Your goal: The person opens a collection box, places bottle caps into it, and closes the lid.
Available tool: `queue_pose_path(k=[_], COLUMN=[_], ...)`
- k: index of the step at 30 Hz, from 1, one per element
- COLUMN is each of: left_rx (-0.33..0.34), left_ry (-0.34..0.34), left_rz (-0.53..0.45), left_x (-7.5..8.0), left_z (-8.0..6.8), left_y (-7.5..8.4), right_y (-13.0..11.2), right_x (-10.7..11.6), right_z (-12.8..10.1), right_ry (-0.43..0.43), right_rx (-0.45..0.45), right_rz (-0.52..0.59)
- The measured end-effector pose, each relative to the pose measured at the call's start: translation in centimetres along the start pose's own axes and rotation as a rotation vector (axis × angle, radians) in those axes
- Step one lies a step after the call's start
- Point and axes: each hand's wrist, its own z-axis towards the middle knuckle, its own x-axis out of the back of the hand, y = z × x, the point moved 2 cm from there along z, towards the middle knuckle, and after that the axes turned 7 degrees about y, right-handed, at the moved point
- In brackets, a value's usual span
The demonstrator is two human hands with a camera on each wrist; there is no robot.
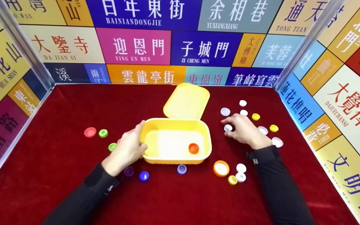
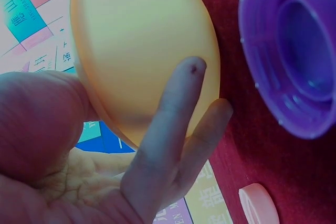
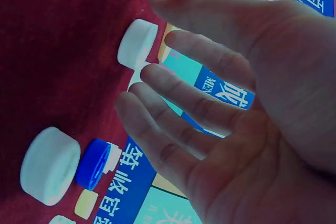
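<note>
Left hand (image 1: 129, 149) flat against yellow box (image 1: 176, 141) left wall, fingers straight, right hand (image 1: 243, 129) fingers spread, relaxed over white cap (image 1: 228, 127), orange cap (image 1: 193, 148) inside box

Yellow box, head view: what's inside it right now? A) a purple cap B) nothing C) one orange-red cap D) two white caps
C: a single orange-red cap lies on the floor of the open yellow box; the white and purple caps are all outside it on the red cloth.

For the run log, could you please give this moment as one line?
left hand: rests on yellow box | right hand: over white cap | box: lid open, orange cap inside
</note>
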Motion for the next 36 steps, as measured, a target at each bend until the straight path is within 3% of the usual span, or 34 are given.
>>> queue_pose_path(k=[12, 21, 36], left_rx=[0.005, 0.006, 0.002], left_ry=[-0.005, -0.009, 0.001], left_rz=[0.015, 0.002, 0.009], left_x=[0.1, 0.0, 0.0], left_z=[0.1, 0.0, 0.0], left_y=[0.1, 0.0, -0.1], right_y=[0.3, -1.2, -7.0], right_x=[-0.6, -0.5, 0.9], right_z=[0.1, 0.3, 0.2], right_ry=[-0.039, 0.035, 0.208], right_rx=[-0.052, 0.085, 0.264], right_rz=[0.022, -0.005, 0.053])
